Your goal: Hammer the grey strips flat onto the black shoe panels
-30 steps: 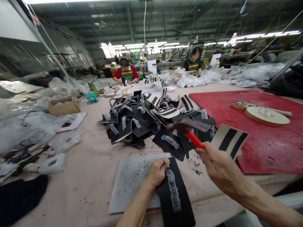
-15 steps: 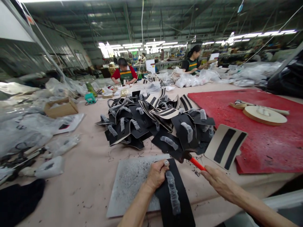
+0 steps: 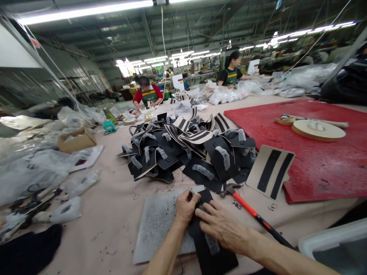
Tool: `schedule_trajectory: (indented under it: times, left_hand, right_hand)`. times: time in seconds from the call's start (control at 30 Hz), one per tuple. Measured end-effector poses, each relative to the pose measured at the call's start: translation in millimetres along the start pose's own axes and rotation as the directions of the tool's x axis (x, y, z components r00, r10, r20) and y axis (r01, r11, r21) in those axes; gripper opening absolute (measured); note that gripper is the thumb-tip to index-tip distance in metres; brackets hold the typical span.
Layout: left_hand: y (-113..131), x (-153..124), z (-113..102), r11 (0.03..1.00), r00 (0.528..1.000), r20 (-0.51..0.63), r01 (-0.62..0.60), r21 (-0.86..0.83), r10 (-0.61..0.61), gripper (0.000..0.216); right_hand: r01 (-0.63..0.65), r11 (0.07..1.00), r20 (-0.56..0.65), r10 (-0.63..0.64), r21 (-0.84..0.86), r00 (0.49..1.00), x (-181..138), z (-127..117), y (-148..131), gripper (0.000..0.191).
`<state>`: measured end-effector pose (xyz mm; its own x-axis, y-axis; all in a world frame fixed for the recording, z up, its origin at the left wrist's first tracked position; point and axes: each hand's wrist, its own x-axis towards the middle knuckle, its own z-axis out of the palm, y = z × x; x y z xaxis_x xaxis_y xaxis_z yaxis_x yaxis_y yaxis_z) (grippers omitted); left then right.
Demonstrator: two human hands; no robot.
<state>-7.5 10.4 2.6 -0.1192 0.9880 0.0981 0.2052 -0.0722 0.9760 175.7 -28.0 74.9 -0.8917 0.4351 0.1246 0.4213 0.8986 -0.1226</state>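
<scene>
**Black panel (image 3: 219, 263) beside a hammer (image 3: 246, 205)**

Head view: the left hand (image 3: 185, 206) curls at the panel's far end; whether it pinches anything is unclear. The right hand (image 3: 219, 225) lies palm-down, fingers loosely spread, hiding part of a plastic-wrapped strap (image 3: 212, 245). The panel overlaps a grey board (image 3: 156, 225); beyond, similar pieces (image 3: 169, 151) heap up.

Aproned workers (image 3: 230, 77) and rowed strip lights (image 3: 86, 12) show a factory workshop.
</scene>
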Motion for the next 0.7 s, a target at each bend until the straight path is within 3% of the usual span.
schedule_trajectory:
  times: [0.1,0.17,0.23,0.27,0.37,0.43,0.57,0.7]
  left_hand:
    - [0.7,7.4,-7.2,0.942,0.960,-0.221,0.097,-0.322,-0.175,0.029]
    - [11.8,14.2,-21.7,0.882,0.902,-0.361,0.045,-0.468,-0.237,0.034]
    - [30.5,21.2,-42.9,0.874,0.868,-0.457,-0.057,-0.483,-0.196,0.036]
    - [41.1,24.1,-54.1,0.886,0.872,-0.470,-0.104,-0.453,-0.137,0.035]
    - [66.3,27.6,-78.0,0.937,0.888,-0.459,-0.178,-0.300,0.022,0.030]
    - [70.9,23.9,-78.3,0.971,0.906,-0.416,-0.160,-0.177,0.074,0.027]
    - [50.5,7.5,-46.1,0.996,0.969,-0.237,-0.081,-0.038,0.070,0.021]
    - [20.4,-3.9,-12.2,0.999,0.992,-0.122,-0.039,-0.028,0.035,0.019]
  right_hand:
    - [-0.031,0.988,-0.041,0.025,-0.154,0.999,5.2,-1.6,-4.9,0.016]
    - [-0.163,0.958,-0.071,0.151,-0.236,0.986,3.8,-10.1,-7.4,0.021]
    - [-0.358,0.901,-0.058,0.355,-0.246,0.933,1.9,-23.6,-9.1,0.025]
    - [-0.455,0.862,-0.028,0.461,-0.221,0.887,1.6,-30.7,-9.4,0.025]
    - [-0.679,0.727,0.073,0.686,-0.103,0.724,3.8,-44.6,-9.7,0.020]
    - [-0.752,0.659,0.082,0.751,-0.021,0.656,6.2,-43.5,-11.2,0.021]
    - [-0.834,0.534,0.088,0.832,0.142,0.548,8.6,-20.2,-18.9,0.023]
    - [-0.836,0.403,0.106,0.876,0.373,0.470,10.9,7.3,-26.9,0.027]
